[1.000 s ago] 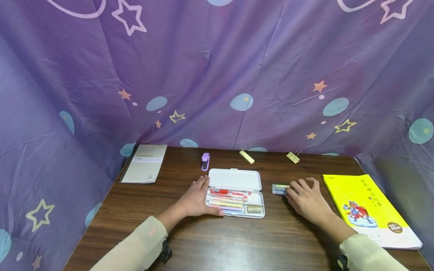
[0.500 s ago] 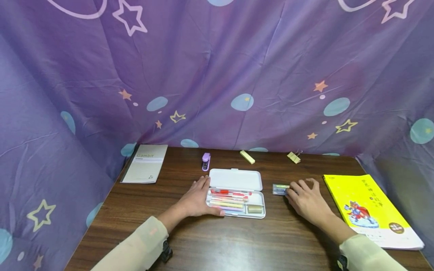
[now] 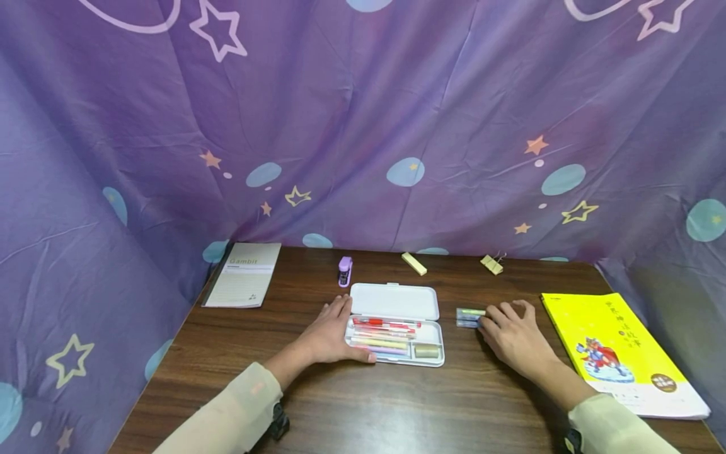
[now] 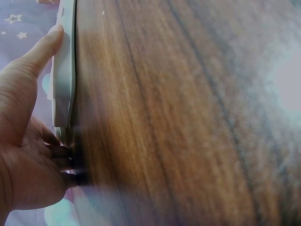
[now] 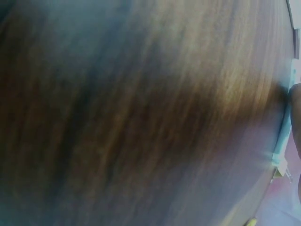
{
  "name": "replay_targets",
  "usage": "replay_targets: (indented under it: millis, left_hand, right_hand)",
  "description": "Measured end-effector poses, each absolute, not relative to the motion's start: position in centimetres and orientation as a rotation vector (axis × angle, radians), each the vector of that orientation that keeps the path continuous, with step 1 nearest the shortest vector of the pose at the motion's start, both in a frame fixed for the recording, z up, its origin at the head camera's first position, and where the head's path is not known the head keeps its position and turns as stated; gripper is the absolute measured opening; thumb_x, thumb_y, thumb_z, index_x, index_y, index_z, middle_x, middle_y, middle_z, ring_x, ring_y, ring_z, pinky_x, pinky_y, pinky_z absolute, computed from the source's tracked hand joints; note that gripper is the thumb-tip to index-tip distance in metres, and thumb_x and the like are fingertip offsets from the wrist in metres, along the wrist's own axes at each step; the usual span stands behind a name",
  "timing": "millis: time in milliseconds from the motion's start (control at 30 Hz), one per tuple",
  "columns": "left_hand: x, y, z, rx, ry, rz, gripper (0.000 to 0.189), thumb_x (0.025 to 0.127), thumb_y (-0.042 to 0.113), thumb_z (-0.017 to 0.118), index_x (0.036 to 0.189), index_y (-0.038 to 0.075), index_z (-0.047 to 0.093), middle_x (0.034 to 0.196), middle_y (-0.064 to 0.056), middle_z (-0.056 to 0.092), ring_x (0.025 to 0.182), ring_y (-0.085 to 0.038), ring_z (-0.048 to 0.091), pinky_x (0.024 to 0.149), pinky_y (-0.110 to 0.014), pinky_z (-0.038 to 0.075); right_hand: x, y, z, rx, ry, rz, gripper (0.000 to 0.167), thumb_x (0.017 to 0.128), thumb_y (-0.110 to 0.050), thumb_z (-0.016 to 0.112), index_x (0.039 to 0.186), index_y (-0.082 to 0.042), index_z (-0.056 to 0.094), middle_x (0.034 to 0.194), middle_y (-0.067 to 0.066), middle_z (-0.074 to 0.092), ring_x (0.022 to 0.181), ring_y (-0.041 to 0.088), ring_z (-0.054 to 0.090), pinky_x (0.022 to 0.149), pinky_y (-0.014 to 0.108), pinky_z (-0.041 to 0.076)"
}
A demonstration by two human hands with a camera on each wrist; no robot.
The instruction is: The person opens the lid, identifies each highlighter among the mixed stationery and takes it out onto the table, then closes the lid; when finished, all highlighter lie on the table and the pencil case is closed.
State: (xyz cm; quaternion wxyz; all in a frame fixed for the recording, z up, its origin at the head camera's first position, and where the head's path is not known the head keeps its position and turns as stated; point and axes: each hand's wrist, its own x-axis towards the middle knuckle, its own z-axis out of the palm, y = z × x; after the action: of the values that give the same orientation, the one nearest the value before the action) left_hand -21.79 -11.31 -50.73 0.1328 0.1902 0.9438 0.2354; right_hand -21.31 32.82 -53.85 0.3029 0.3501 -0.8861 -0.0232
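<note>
A white pencil case (image 3: 394, 301) lies open on the table, its lid tipped back. Red pens (image 3: 386, 323), other slim pens and an olive block (image 3: 426, 350) sit in its tray. My left hand (image 3: 328, 334) grips the case's left end, thumb along the front edge, fingers at the side. In the left wrist view, the thumb of my left hand (image 4: 28, 80) rests on the case's wall (image 4: 64, 80). To the right, my right hand (image 3: 513, 337) holds the right end of a small clear flat box (image 3: 467, 318) with a yellow-green strip; its thumb is hidden.
Behind the case stand a purple stapler (image 3: 345, 272), a pale yellow bar (image 3: 414, 263) and a yellow binder clip (image 3: 491, 264). A notebook (image 3: 244, 275) lies back left, and a yellow book (image 3: 618, 347) lies right. A patterned purple curtain (image 3: 363, 126) hangs behind the table.
</note>
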Motion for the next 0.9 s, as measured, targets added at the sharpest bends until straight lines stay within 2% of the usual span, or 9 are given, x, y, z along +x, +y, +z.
replay_targets:
  millis: [267, 667, 800, 900]
  left_hand:
    - [-21.76, -11.24, -50.75, 0.545, 2.736, 0.689, 0.149, 0.076, 0.080, 0.087, 0.175, -0.003, 0.015, 0.185, -0.024, 0.015, 0.174, -0.039, 0.012, 0.143, -0.052, 0.016]
    - [-21.73, -11.25, -50.70, 0.544, 2.741, 0.679, 0.148, 0.076, 0.079, 0.088, 0.175, -0.004, 0.015, 0.185, -0.024, 0.016, 0.174, -0.039, 0.013, 0.143, -0.051, 0.015]
    - [-21.73, -11.21, -50.62, 0.545, 2.735, 0.682, 0.148, 0.077, 0.079, 0.088, 0.175, -0.003, 0.015, 0.185, -0.024, 0.016, 0.174, -0.039, 0.012, 0.143, -0.051, 0.014]
    - [-21.75, -11.19, -50.57, 0.547, 2.729, 0.679, 0.147, 0.077, 0.078, 0.088, 0.176, -0.002, 0.014, 0.185, -0.023, 0.015, 0.174, -0.038, 0.011, 0.143, -0.051, 0.013]
  right_hand:
    - [-21.44, 32.96, -53.90, 0.933, -2.332, -0.062, 0.068, 0.121, -0.040, 0.020, 0.101, -0.004, 0.075, 0.100, 0.012, 0.066, 0.093, 0.037, 0.062, 0.091, 0.078, 0.046]
    - [-21.47, 32.75, -53.74, 0.919, -2.302, -0.052, 0.056, 0.120, -0.037, 0.035, 0.097, -0.004, 0.074, 0.095, 0.010, 0.064, 0.090, 0.036, 0.061, 0.091, 0.078, 0.046]
    - [-21.53, 32.67, -53.78, 0.917, -2.303, -0.048, 0.058, 0.120, -0.040, 0.034, 0.098, -0.004, 0.073, 0.096, 0.011, 0.064, 0.090, 0.036, 0.060, 0.091, 0.078, 0.046]
    - [-21.60, 32.40, -53.76, 0.917, -2.315, -0.027, 0.052, 0.117, -0.039, 0.039, 0.099, -0.004, 0.073, 0.096, 0.011, 0.064, 0.091, 0.036, 0.059, 0.092, 0.078, 0.045]
